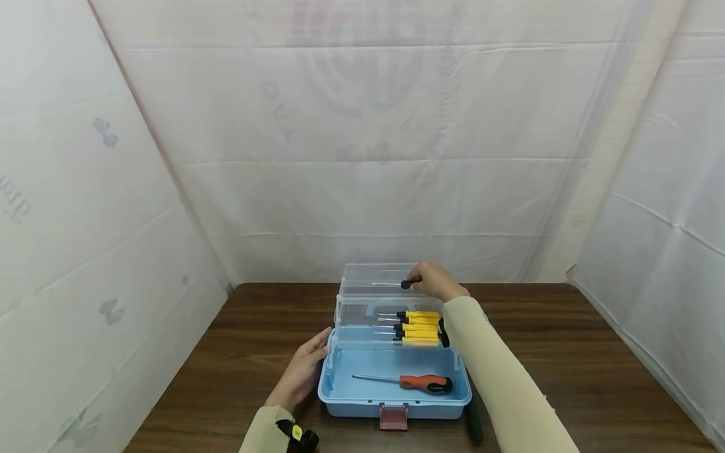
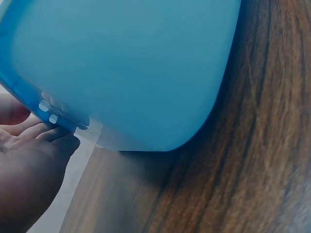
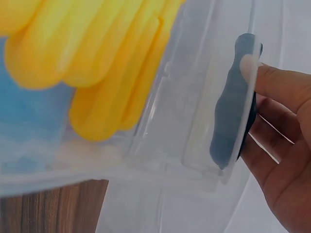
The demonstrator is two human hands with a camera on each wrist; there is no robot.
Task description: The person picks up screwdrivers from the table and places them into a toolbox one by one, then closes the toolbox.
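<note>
A light blue toolbox [image 1: 351, 409] stands open, its clear stepped trays [image 1: 391, 303] raised behind it. My right hand [image 1: 436, 281] pinches a screwdriver [image 3: 232, 104] by its black handle at the topmost tray, the thin shaft pointing left. In the right wrist view, the clear tray wall partly covers that handle. Several yellow-handled screwdrivers [image 1: 421, 326] lie side by side in the tray below. An orange and black screwdriver [image 1: 419, 382] lies across the box's bottom. My left hand [image 1: 303, 370] rests against the box's left side, fingers extended along it near the rear corner.
The toolbox sits on a dark wooden table [image 1: 238, 384]. A dark, elongated object [image 1: 474, 425] lies by its front right corner, next to my sleeve. White sheeting [image 1: 317, 207] rises behind the table and on both sides. A pink latch [image 1: 393, 417] hangs at the box's front.
</note>
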